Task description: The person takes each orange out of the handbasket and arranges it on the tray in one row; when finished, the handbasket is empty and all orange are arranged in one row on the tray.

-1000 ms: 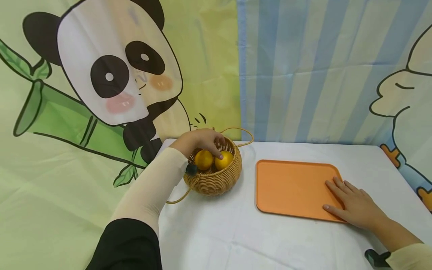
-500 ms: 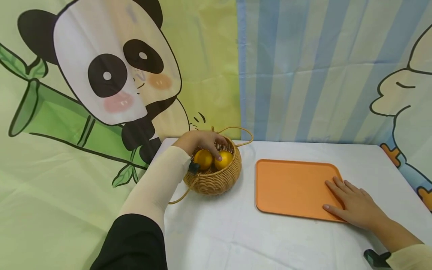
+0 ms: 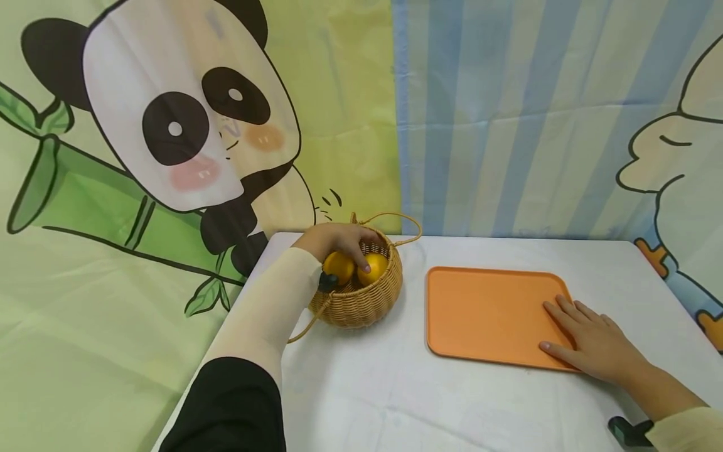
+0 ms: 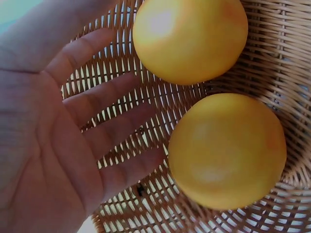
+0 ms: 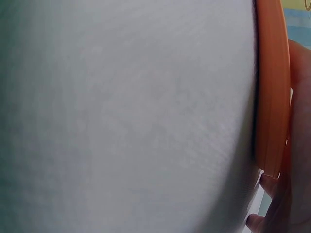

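Observation:
Inside a round wicker basket [image 3: 361, 309] lie two smooth yellow-orange fruits, like oranges: one on the left [image 3: 338, 267] and one on the right [image 3: 375, 269]. My left hand [image 3: 344, 241] reaches over the rim from the left, its thumb overlapping the right fruit in the head view. In the left wrist view its fingers [image 4: 112, 97] are spread and slightly bent beside both fruits, with the palm holding nothing. My right hand [image 3: 599, 345] rests with fingers extended on the right edge of a flat orange tray [image 3: 486, 314]; the right wrist view shows the tray's side [image 5: 272, 87].
A white cloth covers the table [image 3: 418, 402]. The basket's thin handles [image 3: 411, 220] flop outward at its back right and front left. Behind the table hangs a printed curtain [image 3: 350, 113] with a panda and stripes.
My left hand has sunk slightly lower into the basket, and the left forearm has shifted a little to the right. My right hand and the tray have stayed put.

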Demonstrator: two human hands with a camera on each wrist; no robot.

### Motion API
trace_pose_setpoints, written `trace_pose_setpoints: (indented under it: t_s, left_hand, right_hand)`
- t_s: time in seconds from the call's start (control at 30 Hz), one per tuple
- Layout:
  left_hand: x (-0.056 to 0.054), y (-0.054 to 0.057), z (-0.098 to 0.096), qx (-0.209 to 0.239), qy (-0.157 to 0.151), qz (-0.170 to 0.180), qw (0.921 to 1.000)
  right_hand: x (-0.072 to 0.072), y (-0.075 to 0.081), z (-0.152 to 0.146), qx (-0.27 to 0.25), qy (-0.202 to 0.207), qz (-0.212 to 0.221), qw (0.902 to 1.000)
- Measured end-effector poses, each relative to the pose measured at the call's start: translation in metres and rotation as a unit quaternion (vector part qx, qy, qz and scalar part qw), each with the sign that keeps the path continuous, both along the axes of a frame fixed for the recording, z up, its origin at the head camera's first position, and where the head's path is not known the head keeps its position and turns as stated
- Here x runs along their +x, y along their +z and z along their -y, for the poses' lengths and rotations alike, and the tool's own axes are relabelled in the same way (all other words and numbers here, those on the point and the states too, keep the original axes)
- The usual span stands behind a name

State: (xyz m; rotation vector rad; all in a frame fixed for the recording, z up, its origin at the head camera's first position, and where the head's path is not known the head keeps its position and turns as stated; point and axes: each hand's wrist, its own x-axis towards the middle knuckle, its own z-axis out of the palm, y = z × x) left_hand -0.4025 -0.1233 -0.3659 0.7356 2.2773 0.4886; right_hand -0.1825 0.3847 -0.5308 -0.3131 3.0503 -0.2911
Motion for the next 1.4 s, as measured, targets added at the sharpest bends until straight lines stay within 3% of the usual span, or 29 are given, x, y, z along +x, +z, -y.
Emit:
trace_pose_setpoints:
  t_s: [0.33, 0.7, 0.93, 1.4]
  left_hand:
    - [-0.007, -0.015, -0.004, -0.042, -0.027, -0.036, 0.9981]
    - [-0.007, -0.020, -0.014, -0.061, -0.031, -0.042, 0.9968]
    - [-0.010, -0.027, -0.018, -0.068, -0.025, -0.020, 0.9972]
    - [-0.012, -0.032, -0.018, -0.073, -0.033, -0.047, 0.9957]
  right_hand:
    - [0.001, 0.003, 0.002, -0.005, 0.006, -0.001, 1.0000]
    - [0.000, 0.002, 0.001, -0.006, 0.000, 0.004, 1.0000]
    - [0.000, 0.000, 0.001, -0.007, -0.001, 0.007, 0.9999]
    - [0.000, 0.000, 0.000, -0.007, 0.003, 0.001, 1.0000]
